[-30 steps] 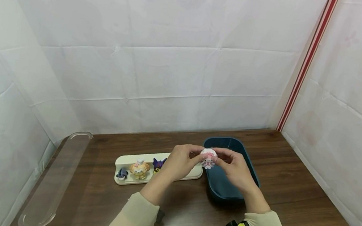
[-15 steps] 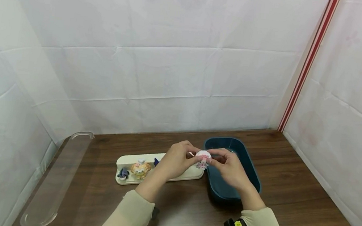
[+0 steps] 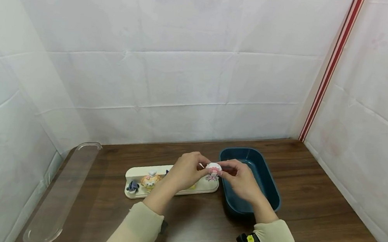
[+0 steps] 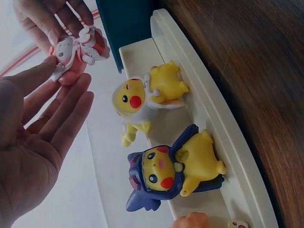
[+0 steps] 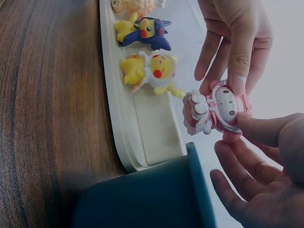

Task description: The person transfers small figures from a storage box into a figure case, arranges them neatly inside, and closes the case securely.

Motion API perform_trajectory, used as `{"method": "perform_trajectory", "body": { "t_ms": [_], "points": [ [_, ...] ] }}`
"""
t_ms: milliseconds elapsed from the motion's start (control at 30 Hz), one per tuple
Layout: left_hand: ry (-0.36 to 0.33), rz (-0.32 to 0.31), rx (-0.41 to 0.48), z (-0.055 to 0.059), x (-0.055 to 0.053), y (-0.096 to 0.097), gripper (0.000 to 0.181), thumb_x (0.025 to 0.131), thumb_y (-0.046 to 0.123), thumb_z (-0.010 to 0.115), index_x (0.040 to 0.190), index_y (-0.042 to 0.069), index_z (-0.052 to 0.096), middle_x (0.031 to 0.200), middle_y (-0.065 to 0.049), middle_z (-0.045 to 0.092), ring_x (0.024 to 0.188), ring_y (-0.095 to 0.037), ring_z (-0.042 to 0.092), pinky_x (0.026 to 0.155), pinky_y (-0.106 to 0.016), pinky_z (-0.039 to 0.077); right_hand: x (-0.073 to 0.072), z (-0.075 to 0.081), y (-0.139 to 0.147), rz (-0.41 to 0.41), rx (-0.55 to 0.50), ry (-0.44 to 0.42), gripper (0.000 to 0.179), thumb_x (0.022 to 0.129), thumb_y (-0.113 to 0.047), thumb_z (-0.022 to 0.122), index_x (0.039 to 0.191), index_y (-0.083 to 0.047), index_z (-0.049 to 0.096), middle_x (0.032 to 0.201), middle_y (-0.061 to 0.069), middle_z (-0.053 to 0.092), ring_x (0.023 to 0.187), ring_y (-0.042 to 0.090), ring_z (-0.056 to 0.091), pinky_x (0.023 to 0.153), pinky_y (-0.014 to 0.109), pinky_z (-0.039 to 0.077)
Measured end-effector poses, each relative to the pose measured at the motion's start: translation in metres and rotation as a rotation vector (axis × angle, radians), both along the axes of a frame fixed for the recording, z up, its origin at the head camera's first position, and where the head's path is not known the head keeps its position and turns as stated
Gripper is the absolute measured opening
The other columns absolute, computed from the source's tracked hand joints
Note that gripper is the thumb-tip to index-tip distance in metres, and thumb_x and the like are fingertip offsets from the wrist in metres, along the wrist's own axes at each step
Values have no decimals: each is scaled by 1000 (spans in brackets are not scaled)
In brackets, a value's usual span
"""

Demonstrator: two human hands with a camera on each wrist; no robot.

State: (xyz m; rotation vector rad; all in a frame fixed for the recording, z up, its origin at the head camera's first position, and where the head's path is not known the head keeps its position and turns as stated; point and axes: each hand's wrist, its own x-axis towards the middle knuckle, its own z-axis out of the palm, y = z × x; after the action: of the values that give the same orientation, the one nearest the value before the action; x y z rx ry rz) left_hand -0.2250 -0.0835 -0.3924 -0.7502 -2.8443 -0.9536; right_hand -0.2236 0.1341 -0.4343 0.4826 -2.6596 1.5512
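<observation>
Both hands hold a pink-and-white bunny-hooded figurine [image 3: 213, 171] by its head, above the right end of a cream display stand [image 3: 205, 185]. My left hand [image 3: 185, 170] pinches one side with thumb and fingers. The other side is pinched by my right hand [image 3: 242, 182]. On the stand, a yellow figurine in a white hood [image 5: 159, 67] is nearest, then a yellow figurine in a dark purple-blue hood [image 4: 156, 168]. Farther left are a fluffy orange figurine [image 3: 150, 180] and a small dark blue-grey figurine [image 3: 133, 186]. In the head view, my left arm hides part of the row.
A dark teal bin [image 3: 273, 191] stands right of the stand, close to its end. A long clear plastic cover [image 3: 62, 194] lies at the table's left side. White sheeting [image 3: 184, 77] encloses the wooden table [image 3: 315, 210] at the back and sides.
Both hands have moved left and slightly down with the figurine, from over the bin's left edge to above the stand's right end. The grip looks the same.
</observation>
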Motion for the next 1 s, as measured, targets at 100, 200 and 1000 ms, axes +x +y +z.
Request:
{"method": "perform_trajectory", "body": {
  "t_ms": [100,200,1000],
  "points": [
    [-4,7,-9,-1,0,0,23,98,28,74,112,12,79,105,-4,72,98,-22,72,83,-36,61,0,-1,-2,-11,27,2,23,99,-18,71,122,-16,75,119,4,71,105,20,68,90,37,60],
    [3,26,-48,-3,-1,0,24,98,32,74,112,13,79,103,-3,72,96,-21,70,82,-37,60,0,-3,-3,-22,57,5,22,99,-18,72,121,-18,75,119,3,72,106,21,67,92,42,60],
    [209,102,-324,-21,2,3,19,91,34,81,101,18,78,87,6,74,85,-17,64,76,-35,49,-1,-18,-17,-77,224,61,21,93,-14,77,114,-19,78,119,3,74,107,24,61,91,48,53]
  ]
}}
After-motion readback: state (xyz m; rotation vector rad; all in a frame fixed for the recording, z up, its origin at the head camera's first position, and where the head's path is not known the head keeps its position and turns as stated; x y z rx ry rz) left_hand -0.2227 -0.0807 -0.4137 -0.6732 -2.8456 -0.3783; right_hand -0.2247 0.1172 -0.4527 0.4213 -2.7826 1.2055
